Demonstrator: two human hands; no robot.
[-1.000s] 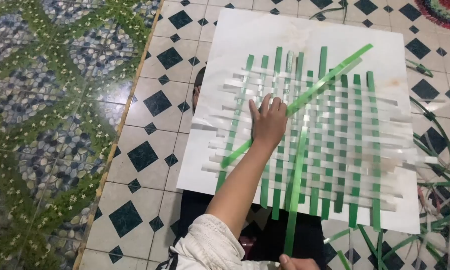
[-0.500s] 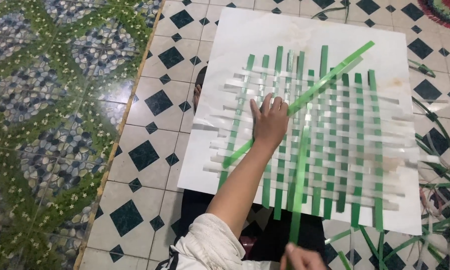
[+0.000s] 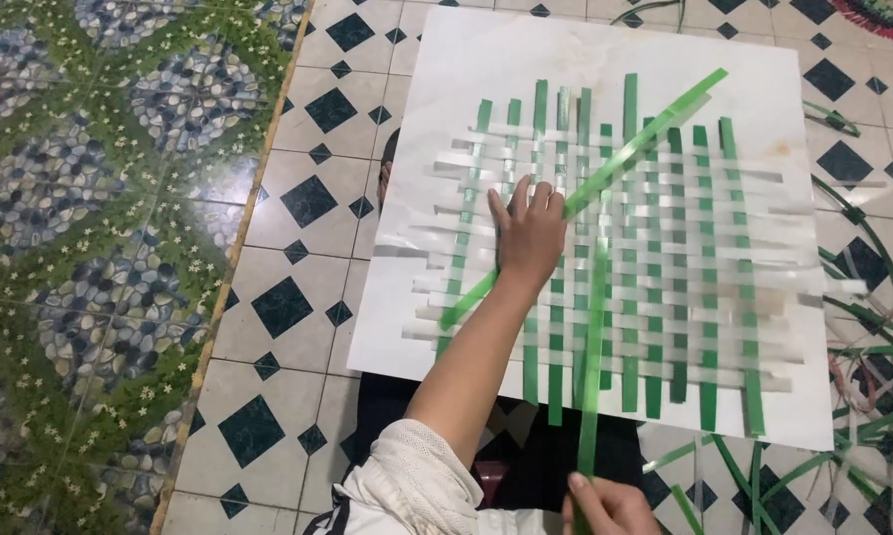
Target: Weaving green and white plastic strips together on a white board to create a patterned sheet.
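Loose green strips right; green pebble-pattern floor left.

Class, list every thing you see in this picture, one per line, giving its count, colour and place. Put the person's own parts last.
white board: one, white, lying flat on the tiled floor.
woven mat: one, green upright strips crossed by white strips, on the board.
diagonal green strip: one, green, slanting across the weave, partly under the left hand.
long green strip: one, green, running from the weave down to the right hand.
loose strips: several, mostly green, on the floor to the right.
tiled floor: cream with dark diamonds.
patterned floor: green and blue, on the left.
left hand: pressed flat on the weave.
right hand: bottom edge, gripping the long green strip.
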